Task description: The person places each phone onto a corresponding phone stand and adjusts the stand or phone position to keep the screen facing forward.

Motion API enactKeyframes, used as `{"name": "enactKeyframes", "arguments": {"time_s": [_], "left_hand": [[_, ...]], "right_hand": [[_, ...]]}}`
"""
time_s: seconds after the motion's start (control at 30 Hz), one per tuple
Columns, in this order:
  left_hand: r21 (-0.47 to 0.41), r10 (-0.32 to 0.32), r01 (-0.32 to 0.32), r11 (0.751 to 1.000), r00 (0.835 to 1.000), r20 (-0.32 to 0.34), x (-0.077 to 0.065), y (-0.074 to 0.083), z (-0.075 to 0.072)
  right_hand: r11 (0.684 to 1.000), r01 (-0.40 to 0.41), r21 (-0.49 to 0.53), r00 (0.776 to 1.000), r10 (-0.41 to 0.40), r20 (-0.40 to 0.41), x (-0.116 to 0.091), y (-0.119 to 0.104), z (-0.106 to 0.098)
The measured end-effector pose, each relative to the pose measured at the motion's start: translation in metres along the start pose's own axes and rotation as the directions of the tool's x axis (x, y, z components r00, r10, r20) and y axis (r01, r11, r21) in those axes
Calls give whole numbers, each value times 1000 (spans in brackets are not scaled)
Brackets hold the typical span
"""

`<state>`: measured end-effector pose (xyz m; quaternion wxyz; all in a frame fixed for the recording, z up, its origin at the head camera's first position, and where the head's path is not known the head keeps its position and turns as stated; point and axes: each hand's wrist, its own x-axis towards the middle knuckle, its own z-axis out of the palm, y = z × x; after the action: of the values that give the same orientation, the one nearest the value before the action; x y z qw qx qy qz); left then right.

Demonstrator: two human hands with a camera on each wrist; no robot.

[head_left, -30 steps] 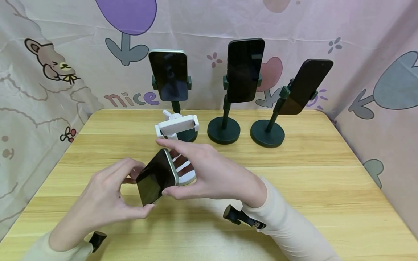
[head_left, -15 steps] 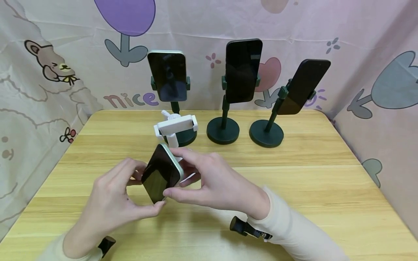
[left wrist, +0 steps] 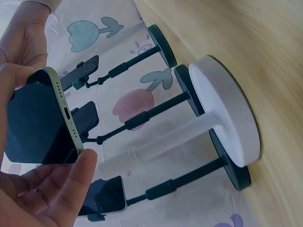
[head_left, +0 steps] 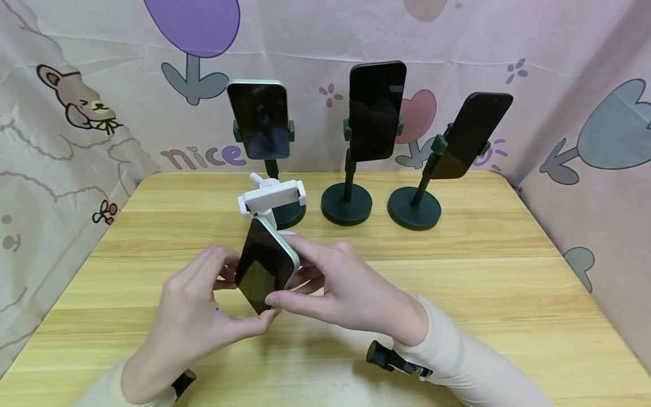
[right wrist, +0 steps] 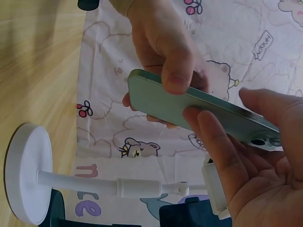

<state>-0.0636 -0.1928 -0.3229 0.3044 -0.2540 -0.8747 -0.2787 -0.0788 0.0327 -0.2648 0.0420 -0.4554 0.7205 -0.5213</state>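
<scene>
Both hands hold a pale green smartphone up over the table, its dark screen tilted toward the head camera. My left hand pinches its lower left part between thumb and fingers. On the other side, my right hand grips the phone with its thumb at the edge and fingers behind. The right wrist view shows the phone's green back and its camera lenses near the right hand. Just behind the phone stands a white phone stand with its clamp bare; its round base shows in the left wrist view.
Three dark green stands line the back of the wooden table, carrying a left phone, a middle phone and a tilted right phone. A printed cloth hangs behind and at both sides.
The phone and both hands have moved to the right and slightly up in the head view, closer to the white stand. The right hand's spread fingers have closed onto the phone.
</scene>
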Motion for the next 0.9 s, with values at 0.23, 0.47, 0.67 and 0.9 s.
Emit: {"name": "enactKeyframes", "arguments": {"time_s": [0.23,0.47,0.67,0.9], "left_hand": [[9,-27,27,1000,999,-19,4,5,4],[-12,-56,56,998,998,-18,9,9,7],[-6,-53,53,999,998,-32,15,13,11],[0,-47,47,999,997,-53,19,14,15]], "right_hand": [[998,30,-47,997,-33,-63,-1,2,0],[995,57,-87,988,-68,-137,-2,9,3],[986,76,-149,971,-107,-213,-1,17,5],[976,85,-199,958,-135,-253,-1,20,4]]}}
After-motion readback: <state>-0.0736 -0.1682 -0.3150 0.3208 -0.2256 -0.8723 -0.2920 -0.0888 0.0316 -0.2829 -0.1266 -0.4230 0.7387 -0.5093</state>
